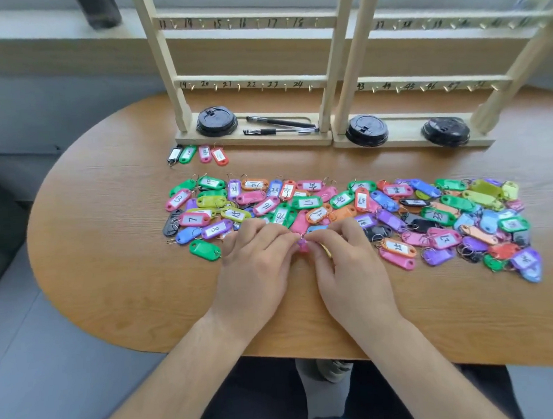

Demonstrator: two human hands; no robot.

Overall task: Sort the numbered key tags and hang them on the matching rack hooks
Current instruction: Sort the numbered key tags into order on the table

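— While both hands meet at the near edge of the heap of coloured plastic key tags [333, 206], watch the gap between them: a small pink plastic key tag [303, 247] sits there, low over the oval wooden tabletop [109, 252].
— Pinched, is it?
— Looks so. The left hand [256, 269] has its fingers [283, 238] curled onto the tag from one side, and the right hand [349, 263] pinches it, or its ring, from the other. The number is hidden and most of the tag is covered.
— And where does it go?
— Forward, I'd say. The pale wooden rack [251, 81] with its numbered brass hooks [239, 87] stands beyond the heap, well apart from the hands, so the tag has to rise over the pile. Its long axis seems to run toward the person. Neither hand is clearly nearer to the rack.
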